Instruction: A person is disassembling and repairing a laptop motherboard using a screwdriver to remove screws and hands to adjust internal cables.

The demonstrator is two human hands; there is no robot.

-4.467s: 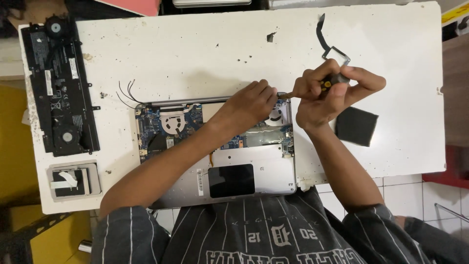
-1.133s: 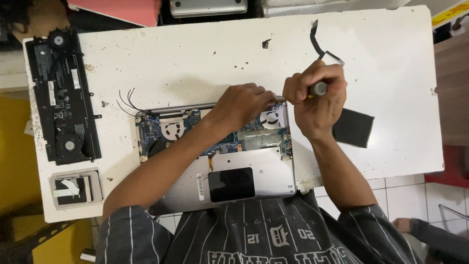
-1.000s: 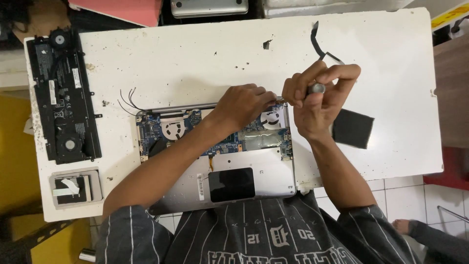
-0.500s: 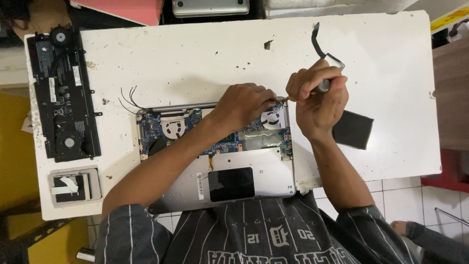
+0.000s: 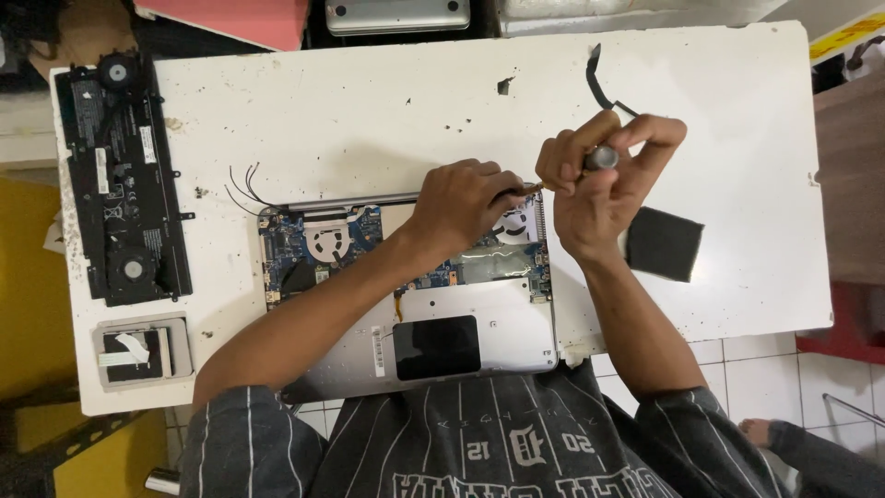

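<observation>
Screwdriver [image 5: 597, 159] gripped upright by right hand [image 5: 599, 189]; left hand [image 5: 461, 198] steadies laptop [image 5: 406, 295].

One opened laptop [image 5: 415, 304] lies on one white table [image 5: 369, 101]. Two hands work over it: the left hand [image 5: 466, 198] and the right hand [image 5: 595, 189], which grips one screwdriver [image 5: 599, 159]. One black battery pack [image 5: 124, 175] (with two round fans), one small drive [image 5: 138, 349], one black square pad [image 5: 664, 242] and one black ribbon strip [image 5: 597, 78] lie about.
</observation>
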